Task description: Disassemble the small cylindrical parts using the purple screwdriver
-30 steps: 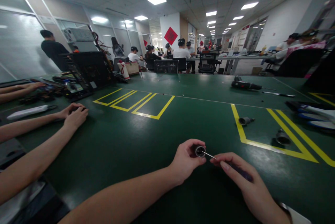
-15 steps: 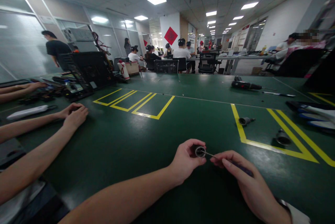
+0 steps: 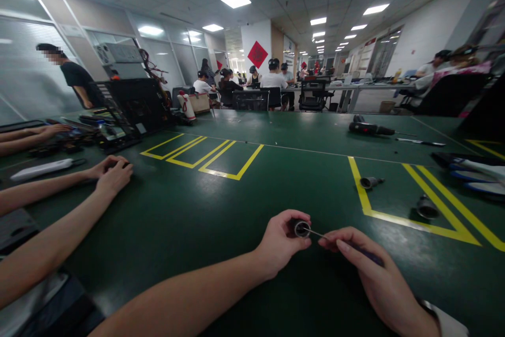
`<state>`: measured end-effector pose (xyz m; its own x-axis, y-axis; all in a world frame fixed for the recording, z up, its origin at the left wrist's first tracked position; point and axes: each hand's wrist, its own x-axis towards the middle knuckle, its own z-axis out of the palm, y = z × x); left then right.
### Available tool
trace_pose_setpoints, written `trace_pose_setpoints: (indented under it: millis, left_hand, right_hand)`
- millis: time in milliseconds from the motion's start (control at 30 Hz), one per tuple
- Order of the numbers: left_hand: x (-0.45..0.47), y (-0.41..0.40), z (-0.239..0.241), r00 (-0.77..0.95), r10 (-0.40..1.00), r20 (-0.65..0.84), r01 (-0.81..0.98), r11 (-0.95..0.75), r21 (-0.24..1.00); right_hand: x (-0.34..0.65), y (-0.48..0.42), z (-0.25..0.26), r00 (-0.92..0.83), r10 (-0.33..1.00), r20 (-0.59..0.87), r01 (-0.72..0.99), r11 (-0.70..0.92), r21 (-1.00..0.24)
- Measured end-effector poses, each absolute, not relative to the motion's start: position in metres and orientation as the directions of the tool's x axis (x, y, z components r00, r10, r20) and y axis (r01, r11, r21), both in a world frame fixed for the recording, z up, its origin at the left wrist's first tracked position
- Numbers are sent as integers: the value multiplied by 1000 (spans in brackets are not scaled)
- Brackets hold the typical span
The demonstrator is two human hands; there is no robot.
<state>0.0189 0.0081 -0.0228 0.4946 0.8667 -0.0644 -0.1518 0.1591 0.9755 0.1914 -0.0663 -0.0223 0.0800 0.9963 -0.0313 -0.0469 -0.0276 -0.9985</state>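
My left hand is closed round a small dark cylinder with a silver rim, held just above the green table. My right hand pinches a thin tool with a dark handle; its fine metal tip reaches the cylinder's open end. Both hands sit near the table's front edge, almost touching each other.
Two similar cylindrical parts lie inside yellow floor-tape markings at right. A power screwdriver and a long bit lie farther back. A neighbour's arms rest at left by a white tool. Several seated people are behind.
My hands have hardly moved; the tool tip stays at the cylinder's opening. In the background, standing people at the left have walked a little.
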Motion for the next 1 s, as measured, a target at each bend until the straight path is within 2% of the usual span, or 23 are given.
trace_pose_setpoints:
  millis: [200, 333, 800, 1000]
  left_hand:
    - [19, 8, -22, 502, 864, -37, -159, 135, 978]
    - [20, 8, -26, 497, 867, -23, -173, 125, 977]
    - [20, 7, -20, 493, 867, -70, -150, 164, 975]
    - [20, 8, -25, 487, 871, -72, -153, 166, 974]
  right_hand:
    - [191, -66, -24, 46, 999, 6, 36, 4, -999]
    - [192, -66, -24, 46, 999, 16, 26, 14, -1000]
    - [192, -68, -25, 83, 995, 51, 74, 45, -996]
    - [190, -70, -16, 72, 994, 80, 149, 69, -986]
